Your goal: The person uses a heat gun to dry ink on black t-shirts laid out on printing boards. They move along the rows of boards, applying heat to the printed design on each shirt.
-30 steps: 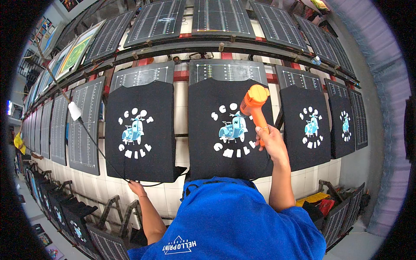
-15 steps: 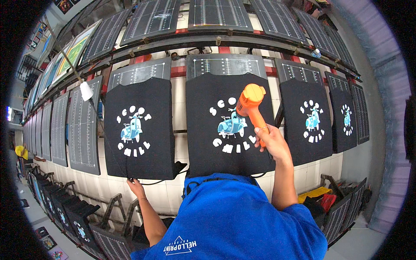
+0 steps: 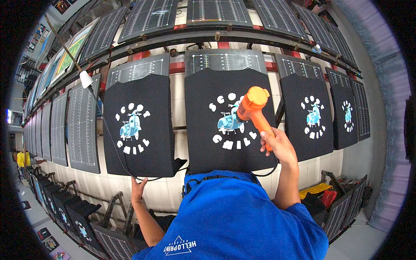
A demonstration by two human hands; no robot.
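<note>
My right hand [image 3: 279, 147] is closed around the handle of an orange heat gun [image 3: 255, 102]. The gun is tilted over the printed scooter on a black T-shirt [image 3: 203, 151], and its barrel hides part of the print. My left hand [image 3: 138, 190] is by the near edge of another black T-shirt [image 3: 151, 160], its fingers closed on the black power cord [image 3: 106, 128]. That cord hangs from a white connector [image 3: 86, 79] at the left and runs past my left hand toward my waist. Both shirts lie flat over dark boards.
More printed black shirts [image 3: 307, 143] lie on boards to the right. Bare marked boards [image 3: 82, 125] line the left, and a far row stands behind a dark rail [image 3: 182, 37]. Behind me are metal frames [image 3: 115, 206] and a yellow cloth [image 3: 314, 190]. Another person [image 3: 22, 159] is at far left.
The heat gun has shifted slightly right and down over the print. My left hand has moved a little right, and the cord now bends in a slack curve beside it.
</note>
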